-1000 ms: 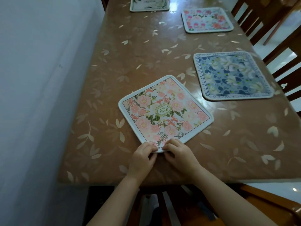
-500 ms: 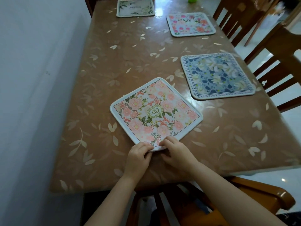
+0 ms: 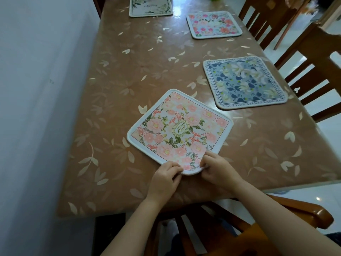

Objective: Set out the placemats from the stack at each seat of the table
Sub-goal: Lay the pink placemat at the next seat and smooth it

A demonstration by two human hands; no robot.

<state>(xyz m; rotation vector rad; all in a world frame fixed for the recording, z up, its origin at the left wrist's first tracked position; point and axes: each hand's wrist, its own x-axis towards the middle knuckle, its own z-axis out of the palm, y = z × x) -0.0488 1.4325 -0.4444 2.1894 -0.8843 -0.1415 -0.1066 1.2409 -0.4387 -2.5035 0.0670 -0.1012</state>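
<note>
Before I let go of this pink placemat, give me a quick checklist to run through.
1. Grip: left hand and right hand pinch the near corner of the pink placemat. Ok.
2. Mat lying on the table: flat apart from the pinched corner. Ok.
3. Squared to the near table edge: it sits turned, a corner pointing at you. Not ok.
4. Clear of the blue placemat: a gap shows between them. Ok.
5. Other mats down: the floral placemat and the green-and-white placemat lie farther up. Ok.
6. Mats left in the stack: no stack in view. Cannot tell.
</note>
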